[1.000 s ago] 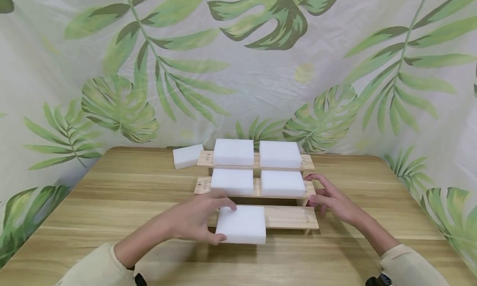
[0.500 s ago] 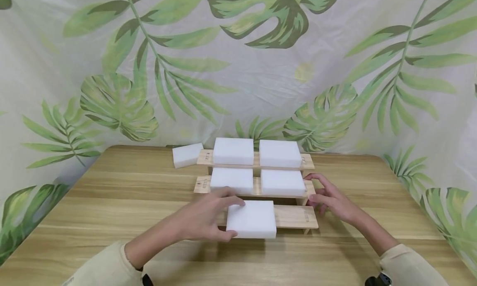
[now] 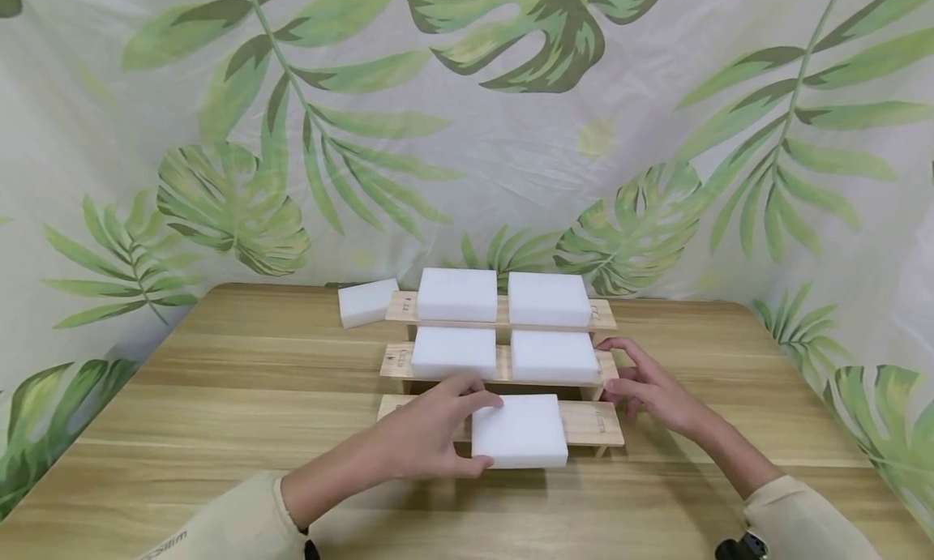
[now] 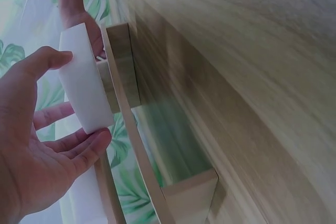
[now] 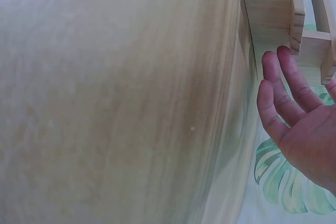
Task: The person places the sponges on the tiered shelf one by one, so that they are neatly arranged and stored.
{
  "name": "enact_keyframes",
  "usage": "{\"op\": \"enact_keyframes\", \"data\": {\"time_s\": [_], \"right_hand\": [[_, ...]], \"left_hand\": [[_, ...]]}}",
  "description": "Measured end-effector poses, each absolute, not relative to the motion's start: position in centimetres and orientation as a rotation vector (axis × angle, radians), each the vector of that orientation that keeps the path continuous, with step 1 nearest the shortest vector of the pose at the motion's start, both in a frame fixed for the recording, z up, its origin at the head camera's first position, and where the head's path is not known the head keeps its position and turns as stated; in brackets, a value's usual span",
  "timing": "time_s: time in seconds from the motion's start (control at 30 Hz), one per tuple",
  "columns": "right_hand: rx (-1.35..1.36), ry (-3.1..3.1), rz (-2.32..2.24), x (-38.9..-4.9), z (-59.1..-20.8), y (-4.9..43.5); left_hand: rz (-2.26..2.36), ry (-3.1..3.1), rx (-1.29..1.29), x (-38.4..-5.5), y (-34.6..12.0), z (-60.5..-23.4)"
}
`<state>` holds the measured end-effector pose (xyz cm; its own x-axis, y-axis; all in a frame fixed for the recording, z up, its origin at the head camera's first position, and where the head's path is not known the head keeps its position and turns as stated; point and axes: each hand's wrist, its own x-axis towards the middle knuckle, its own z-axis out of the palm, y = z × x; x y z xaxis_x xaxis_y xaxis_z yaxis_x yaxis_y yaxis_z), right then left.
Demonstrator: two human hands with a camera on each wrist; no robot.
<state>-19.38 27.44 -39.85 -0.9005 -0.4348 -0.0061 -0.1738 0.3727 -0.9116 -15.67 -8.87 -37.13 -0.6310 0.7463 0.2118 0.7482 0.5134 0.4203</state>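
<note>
In the head view my left hand [image 3: 430, 434] grips a white foam block [image 3: 520, 430] by its left side, thumb at the front edge. The block is over the lowest plank [image 3: 594, 422] of a stepped wooden stand. A narrow gap between block [image 4: 86, 80] and plank [image 4: 126, 103] shows in the left wrist view. My right hand [image 3: 660, 398] holds the right end of the middle plank [image 3: 503, 369] between index finger and thumb. Its other fingers [image 5: 283, 95] extend loosely beside the stand, but the thumb's contact is hidden in the right wrist view.
Several more white foam blocks sit on the stand: two on the top plank [image 3: 503, 313], two on the middle one. Another foam block [image 3: 367, 302] leans at the stand's back left. The wooden table [image 3: 241, 382] ends at a leaf-patterned cloth [image 3: 511, 179].
My left hand has carried the foam block to the right along the lowest plank, uncovering the plank's left end. The right hand has stayed in place.
</note>
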Motion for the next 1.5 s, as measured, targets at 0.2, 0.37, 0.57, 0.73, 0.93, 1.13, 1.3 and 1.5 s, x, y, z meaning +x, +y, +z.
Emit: {"op": "enact_keyframes", "data": {"time_s": [0.2, 0.37, 0.57, 0.73, 0.93, 1.13, 1.3, 1.5], "right_hand": [[-0.544, 2.395, -1.534, -19.3, -39.9, 27.5], [-0.535, 2.404, -1.527, -19.3, -39.8, 27.4], [-0.540, 2.397, -1.529, -19.3, -39.7, 27.4], [-0.552, 2.390, -1.532, -19.2, -39.6, 27.4], [-0.550, 2.387, -1.538, -19.2, -39.7, 27.4], [-0.550, 2.391, -1.536, -19.3, -39.7, 27.4], [-0.550, 2.391, -1.535, -19.3, -39.7, 27.4], [-0.550, 2.388, -1.538, -19.2, -39.7, 27.4]], "left_hand": [[-0.745, -2.679, -1.396, -15.6, -7.7, -37.5], [-0.718, -2.639, -1.411, -15.6, -6.9, -37.7], [-0.682, -2.623, -1.407, -15.7, -6.3, -38.1], [-0.677, -2.633, -1.394, -15.7, -6.0, -38.3], [-0.609, -2.619, -1.392, -15.5, -5.8, -38.3], [-0.486, -2.597, -1.375, -15.2, -6.0, -38.0], [-0.437, -2.661, -1.324, -15.0, -6.1, -37.6], [-0.741, -2.778, -1.285, -15.2, -5.9, -37.4]]}}
